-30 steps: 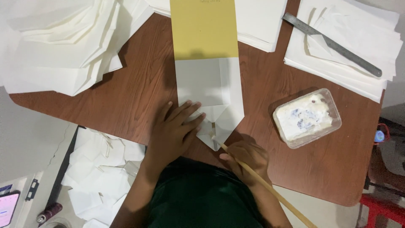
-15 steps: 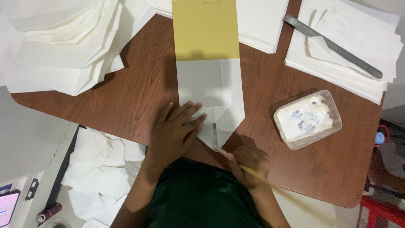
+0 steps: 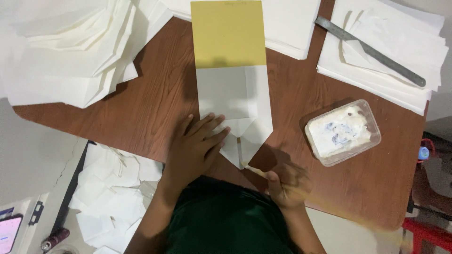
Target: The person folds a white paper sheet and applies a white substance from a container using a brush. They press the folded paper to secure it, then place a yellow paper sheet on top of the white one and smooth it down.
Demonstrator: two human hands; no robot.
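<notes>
A folded white paper bag (image 3: 234, 109) lies on the brown table (image 3: 141, 113), wrapped around a yellow card template (image 3: 228, 34) that sticks out at its far end. My left hand (image 3: 195, 146) presses flat on the bag's pointed near flap. My right hand (image 3: 288, 184) grips a thin wooden stick (image 3: 253, 170) whose tip touches the flap's point. A clear plastic tub of white paste (image 3: 342, 132) sits to the right of the bag.
Stacks of white paper (image 3: 66, 51) fill the far left, and more sheets (image 3: 386, 56) lie at the far right under a metal ruler (image 3: 370, 51). Finished white bags (image 3: 113, 197) are piled on the floor at left. A red stool (image 3: 431, 235) stands at lower right.
My right hand has turned and drawn the stick in, so its long tail no longer trails toward the lower right. My left hand stays pressed on the flap.
</notes>
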